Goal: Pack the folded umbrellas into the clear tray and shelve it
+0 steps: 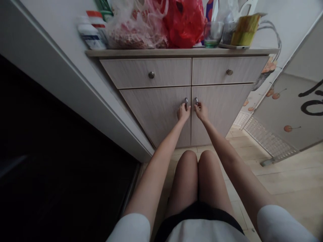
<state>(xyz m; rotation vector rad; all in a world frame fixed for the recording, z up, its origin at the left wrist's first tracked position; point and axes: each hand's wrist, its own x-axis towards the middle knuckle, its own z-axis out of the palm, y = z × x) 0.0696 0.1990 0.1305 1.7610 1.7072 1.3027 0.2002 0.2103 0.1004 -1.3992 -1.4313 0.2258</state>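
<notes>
Both arms reach forward to a pale wood-grain cabinet with two drawers above two doors. My left hand [183,112] is closed round the metal handle [186,100] of the left cabinet door [156,111]. On the other side of the centre seam, my right hand [201,111] has its fingers closed on the handle [196,99] of the right cabinet door [222,104]. Both doors are closed, flush with the frame. The lower part of each handle is hidden by my fingers.
On the cabinet top [151,52] stand white bottles [91,35], a clear plastic bag [136,32], a red bag [185,25], a glass [213,33] and a yellow packet [244,30]. Drawer knobs [151,75] stick out above. A cherry-patterned panel [290,111] stands to the right.
</notes>
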